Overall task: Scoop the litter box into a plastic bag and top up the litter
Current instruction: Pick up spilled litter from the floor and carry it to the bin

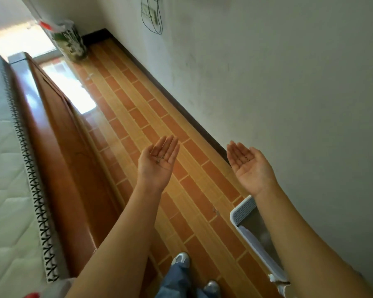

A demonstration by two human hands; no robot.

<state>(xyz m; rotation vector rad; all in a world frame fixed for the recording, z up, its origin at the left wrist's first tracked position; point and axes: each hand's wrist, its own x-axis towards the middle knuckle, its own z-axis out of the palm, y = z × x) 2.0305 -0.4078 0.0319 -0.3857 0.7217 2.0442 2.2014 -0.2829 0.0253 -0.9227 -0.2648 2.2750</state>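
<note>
My left hand (158, 161) is held out over the tiled floor, palm up, fingers straight, with a few dark grains stuck to the palm. My right hand (249, 163) is held out the same way near the wall, palm up and holding nothing, also speckled with small grains. The white litter box (244, 211) stands on the floor against the wall at the lower right, partly hidden under my right forearm; grey litter shows inside it. No scoop is in view.
A bed with a white mattress (2, 168) and a brown wooden frame (58, 147) runs along the left. A bin lined with a clear bag (70, 43) stands at the far corner. A cable (154, 16) hangs on the wall. My feet (181, 258) are below.
</note>
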